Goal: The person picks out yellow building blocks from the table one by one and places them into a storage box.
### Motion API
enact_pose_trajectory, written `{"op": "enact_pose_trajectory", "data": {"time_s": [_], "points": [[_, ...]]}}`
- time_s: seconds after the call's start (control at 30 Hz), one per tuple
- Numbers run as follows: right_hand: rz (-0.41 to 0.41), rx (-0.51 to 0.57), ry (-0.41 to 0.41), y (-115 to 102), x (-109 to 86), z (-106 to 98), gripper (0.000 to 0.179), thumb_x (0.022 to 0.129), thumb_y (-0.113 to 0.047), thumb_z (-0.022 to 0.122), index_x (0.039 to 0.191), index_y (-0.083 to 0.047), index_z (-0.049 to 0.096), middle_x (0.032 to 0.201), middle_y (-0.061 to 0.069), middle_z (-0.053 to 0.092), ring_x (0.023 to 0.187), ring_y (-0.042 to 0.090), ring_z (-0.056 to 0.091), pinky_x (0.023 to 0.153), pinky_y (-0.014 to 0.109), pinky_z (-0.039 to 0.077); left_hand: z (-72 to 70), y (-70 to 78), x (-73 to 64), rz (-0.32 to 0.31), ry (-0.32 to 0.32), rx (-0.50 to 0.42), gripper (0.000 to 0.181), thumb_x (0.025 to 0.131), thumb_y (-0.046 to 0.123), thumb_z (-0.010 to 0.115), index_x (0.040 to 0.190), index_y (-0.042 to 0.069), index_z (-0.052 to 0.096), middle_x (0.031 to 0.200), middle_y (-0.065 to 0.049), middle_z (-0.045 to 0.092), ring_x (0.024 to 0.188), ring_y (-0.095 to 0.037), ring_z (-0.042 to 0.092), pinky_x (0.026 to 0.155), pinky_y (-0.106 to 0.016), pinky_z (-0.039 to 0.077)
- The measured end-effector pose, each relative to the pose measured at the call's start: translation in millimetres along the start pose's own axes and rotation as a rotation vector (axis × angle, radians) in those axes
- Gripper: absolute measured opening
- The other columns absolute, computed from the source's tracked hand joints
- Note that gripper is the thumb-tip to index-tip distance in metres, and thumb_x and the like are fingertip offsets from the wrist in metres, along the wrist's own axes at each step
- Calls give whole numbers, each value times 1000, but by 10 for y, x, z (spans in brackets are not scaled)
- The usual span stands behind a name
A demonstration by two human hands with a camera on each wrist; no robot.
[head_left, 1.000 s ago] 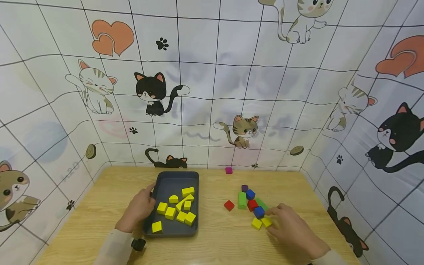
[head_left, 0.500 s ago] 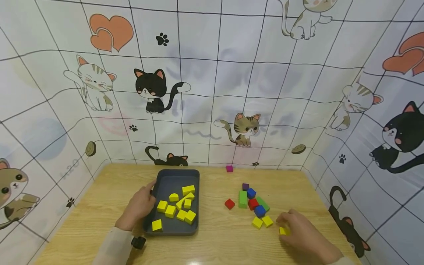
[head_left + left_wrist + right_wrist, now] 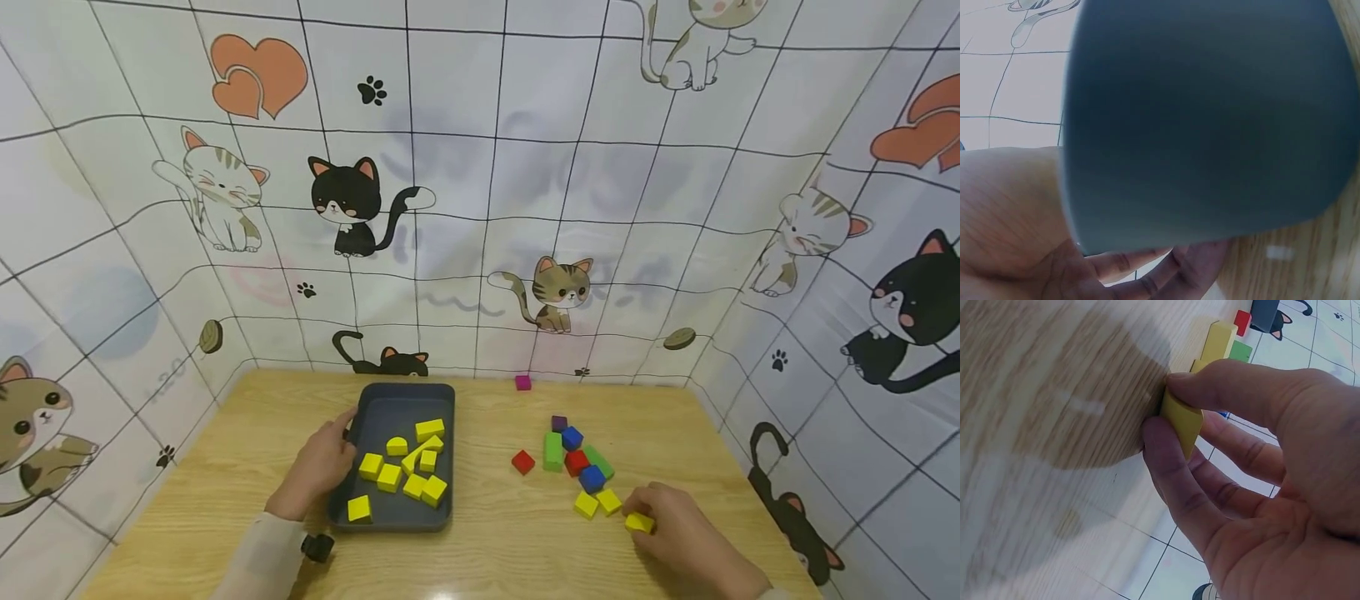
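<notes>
A dark grey tray stands on the left half of the table, with several yellow blocks lying in it. My left hand holds the tray by its left side. In the left wrist view the tray's wall fills most of the picture and hides part of that hand's fingers. To the right, my right hand pinches a yellow block between thumb and fingers, low over the table. Two other yellow blocks lie just left of this hand, beside a blue block.
Green blocks, a red block, another blue block and a purple block lie grouped right of centre. A lone red block sits left of them. A magenta block is at the table's back edge, near the cat-print wall.
My right hand has moved right and slightly toward me, away from the group, taking one yellow block with it. My left hand and the tray have stayed in place.
</notes>
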State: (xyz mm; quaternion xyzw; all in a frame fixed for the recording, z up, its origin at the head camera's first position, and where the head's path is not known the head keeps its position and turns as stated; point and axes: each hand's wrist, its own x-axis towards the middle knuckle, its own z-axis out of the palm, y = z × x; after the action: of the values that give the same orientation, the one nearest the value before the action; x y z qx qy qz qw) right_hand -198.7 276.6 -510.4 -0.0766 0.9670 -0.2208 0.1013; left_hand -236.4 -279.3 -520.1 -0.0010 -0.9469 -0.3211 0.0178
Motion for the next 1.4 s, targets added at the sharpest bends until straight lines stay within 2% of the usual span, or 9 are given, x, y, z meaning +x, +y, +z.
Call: {"op": "enact_pose_trajectory", "data": {"time_s": [0.23, 0.43, 0.6, 0.73, 0.9, 1.13, 1.4], "points": [[12, -18, 5, -61, 9, 3, 27, 86, -3, 99, 106, -17, 87, 107, -2, 78, 98, 15, 71, 96, 51, 68, -9, 26, 8, -1, 1, 6, 69, 106, 0, 56, 174, -7, 45, 123, -29, 71, 79, -24, 57, 72, -38, 49], [-3, -14, 34, -109, -19, -21, 27, 85, -5, 100, 103, -19, 86, 104, -4, 75, 95, 13, 67, 92, 46, 67, -8, -16, 3, 21, 3, 22, 69, 106, 1, 57, 173, -8, 44, 125, -30, 71, 81, -24, 57, 73, -39, 51], [-9, -9, 40, -146, -41, -31, 28, 85, -6, 99, 106, -21, 87, 106, -2, 72, 97, 15, 67, 93, 49, 67, 2, -5, 19, 20, 1, 16, 69, 106, 1, 57, 174, -8, 44, 129, -31, 72, 84, -24, 59, 75, -40, 52], [-38, 7, 51, -222, -35, -37, 27, 86, -8, 98, 105, -22, 88, 103, -3, 70, 95, 14, 64, 90, 41, 65, -2, 13, 12, 19, 4, 11, 69, 106, 0, 57, 174, -8, 44, 130, -32, 71, 83, -24, 59, 75, -39, 52], [-150, 4, 83, -358, -12, -35, 27, 86, -8, 99, 105, -22, 87, 102, -5, 69, 92, 11, 61, 82, 30, 60, -22, 12, -2, 22, 5, 13, 69, 106, 0, 57, 173, -8, 45, 128, -32, 71, 83, -24, 58, 74, -40, 52], [-299, -24, 111, -577, 46, 20, 29, 87, -8, 99, 108, -24, 85, 102, -8, 69, 89, 6, 59, 78, 24, 56, -7, 4, 8, 20, 7, 24, 68, 107, 2, 57, 174, -7, 44, 129, -31, 71, 84, -25, 59, 76, -40, 52], [-459, 15, 53, -900, 188, 144, 28, 91, -6, 94, 117, -13, 85, 113, -2, 73, 97, 9, 63, 82, 25, 60, -15, 40, -4, 8, 12, 27, 68, 106, 1, 58, 173, -8, 45, 126, -30, 71, 83, -24, 59, 75, -40, 53]]}}
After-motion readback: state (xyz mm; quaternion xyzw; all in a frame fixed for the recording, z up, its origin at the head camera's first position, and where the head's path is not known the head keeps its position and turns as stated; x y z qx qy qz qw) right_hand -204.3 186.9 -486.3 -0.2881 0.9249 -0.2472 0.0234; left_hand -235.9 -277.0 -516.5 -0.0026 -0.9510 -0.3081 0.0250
